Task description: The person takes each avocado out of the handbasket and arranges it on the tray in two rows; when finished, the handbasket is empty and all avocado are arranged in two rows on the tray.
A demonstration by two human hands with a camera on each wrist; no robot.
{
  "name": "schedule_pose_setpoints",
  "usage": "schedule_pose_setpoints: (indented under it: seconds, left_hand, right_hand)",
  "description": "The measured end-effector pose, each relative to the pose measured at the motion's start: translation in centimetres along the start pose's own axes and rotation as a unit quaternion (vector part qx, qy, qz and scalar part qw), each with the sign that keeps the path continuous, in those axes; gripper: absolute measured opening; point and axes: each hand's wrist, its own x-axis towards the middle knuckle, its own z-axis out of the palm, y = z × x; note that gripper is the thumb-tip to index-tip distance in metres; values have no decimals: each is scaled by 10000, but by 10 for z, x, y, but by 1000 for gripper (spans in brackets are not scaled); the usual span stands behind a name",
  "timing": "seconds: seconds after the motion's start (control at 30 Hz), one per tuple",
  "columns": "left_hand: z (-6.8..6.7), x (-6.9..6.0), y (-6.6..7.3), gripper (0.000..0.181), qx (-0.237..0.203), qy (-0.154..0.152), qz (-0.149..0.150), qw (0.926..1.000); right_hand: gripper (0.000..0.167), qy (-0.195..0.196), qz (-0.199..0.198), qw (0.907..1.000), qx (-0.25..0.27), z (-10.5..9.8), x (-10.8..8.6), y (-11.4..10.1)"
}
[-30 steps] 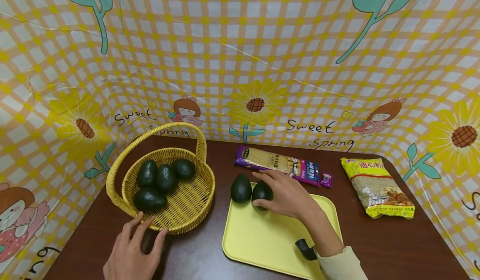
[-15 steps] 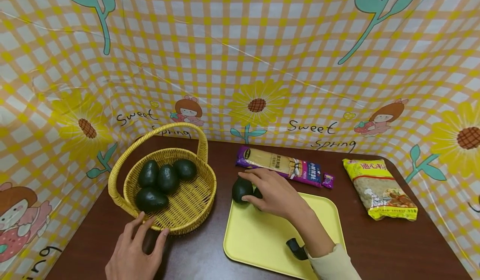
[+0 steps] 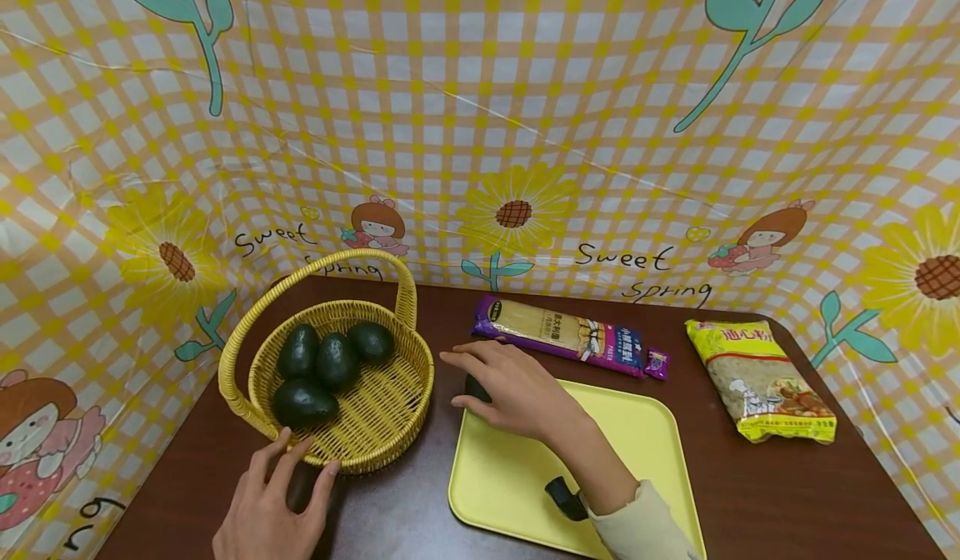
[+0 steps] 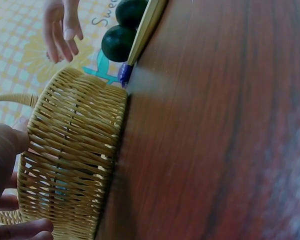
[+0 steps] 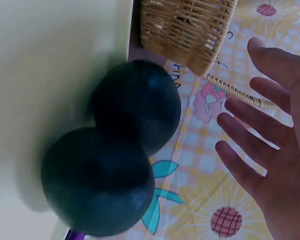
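Green and smooth-skinned, two avocados (image 5: 97,182) lay side by side at the far left corner of a yellow tray (image 3: 495,485), beneath a person's right hand (image 3: 517,385). With nothing visible wedging the rounded fruit in place, a glancing touch could have rolled either one over the tray's shallow rim and onto the table (image 3: 810,493); their closeness meant that fingers closing on one might have nudged its neighbour. Slick skin could also have caused a slip from a shallow hold.

The right hand hovered palm down, its fingers spread and released, gripping nothing and apart from the fruit in the right wrist view. Its forearm slanted across the tray from the near right, a cream sleeve (image 3: 641,531) at the wrist.

To the left, four more avocados (image 3: 337,362) clustered in a woven wicker basket (image 3: 375,414). The left hand (image 3: 273,502) rested at the basket's near rim, its relaxed fingers touching the weave without clenching; a hard push there might have shifted the basket and its loose load.

Behind the tray lay a packet of pasta (image 3: 555,331) with a small purple sachet (image 3: 657,364) just beside it; a yellow bag of macaroni (image 3: 761,385) lay farther right.
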Motion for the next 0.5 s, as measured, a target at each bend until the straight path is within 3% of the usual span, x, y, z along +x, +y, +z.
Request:
schedule_pose_setpoints:
  seconds: [0.5]
  left_hand:
    - [2,0,-2,45,48,10,-14,10000]
  right_hand:
    - [55,-246,-327,9992,31,9,18,-19]
